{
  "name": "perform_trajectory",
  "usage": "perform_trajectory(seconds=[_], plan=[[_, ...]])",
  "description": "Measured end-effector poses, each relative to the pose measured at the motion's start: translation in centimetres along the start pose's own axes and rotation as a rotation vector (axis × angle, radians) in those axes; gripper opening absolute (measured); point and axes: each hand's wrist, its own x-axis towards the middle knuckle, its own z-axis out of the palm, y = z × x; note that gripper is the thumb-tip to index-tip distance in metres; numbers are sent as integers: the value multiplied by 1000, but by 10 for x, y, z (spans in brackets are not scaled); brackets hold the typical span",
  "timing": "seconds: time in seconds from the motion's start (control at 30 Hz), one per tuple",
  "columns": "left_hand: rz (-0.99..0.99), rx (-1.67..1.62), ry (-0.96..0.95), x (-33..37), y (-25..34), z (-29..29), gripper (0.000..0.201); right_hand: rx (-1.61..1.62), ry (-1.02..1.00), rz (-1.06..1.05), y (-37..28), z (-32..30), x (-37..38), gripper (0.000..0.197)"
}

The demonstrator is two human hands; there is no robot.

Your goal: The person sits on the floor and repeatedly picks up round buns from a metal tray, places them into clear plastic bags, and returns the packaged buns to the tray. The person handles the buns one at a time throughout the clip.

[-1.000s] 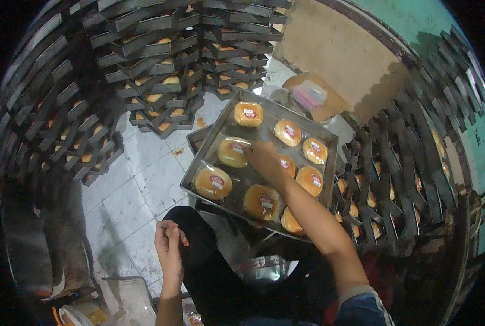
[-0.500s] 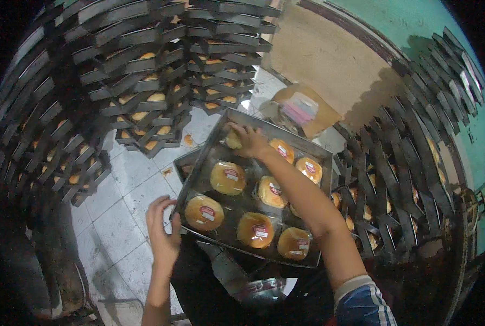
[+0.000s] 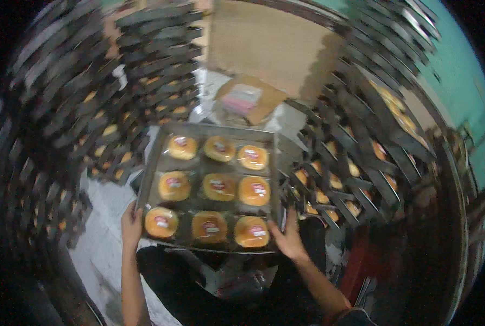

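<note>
A square metal baking tray (image 3: 221, 130) is in front of me, above my knees. In it lie several round golden buns (image 3: 219, 186) in three rows, each in clear film with a red and white label. My left hand (image 3: 132, 225) grips the tray's left side near the front corner, fingers partly hidden along the edge. Around the right front corner my right hand (image 3: 287, 237) is closed, thumb on the rim and fingers along the outer side. The picture is somewhat blurred by motion.
Tall crisscrossed stacks of bun-filled trays (image 3: 161, 70) stand at the left and back. More stacked trays (image 3: 362, 146) rise close on the right. Beyond my tray lies brown cardboard (image 3: 267, 100) with a pinkish pack (image 3: 242, 99) on it. White floor tiles (image 3: 98, 239) show at left.
My right hand has left the bun in the far-left corner and now grips the tray's right side. My left hand has closed on the left side. The tray sits squarer in view.
</note>
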Motion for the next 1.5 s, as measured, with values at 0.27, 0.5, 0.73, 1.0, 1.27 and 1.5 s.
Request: perform_trajectory(seconds=[0.27, 0.5, 0.73, 1.0, 1.27, 1.5], plan=[[109, 22, -22, -7, 2, -14, 36, 373, -26, 151, -1, 5, 10, 57], [153, 144, 98, 40, 159, -34, 59, 326, 183, -397, -72, -158, 44, 53], [558, 74, -222, 171, 457, 29, 51, 272, 284, -379, -107, -380, 98, 52], [733, 197, -550, 257, 625, 307, 42, 380, 555, -4, -34, -536, 115, 33], [569, 50, -679, 250, 627, 490, 51, 265, 688, 88, 59, -568, 135, 23], [389, -101, -896, 256, 631, 496, 41, 376, 847, 3, 49, -553, 126, 33]])
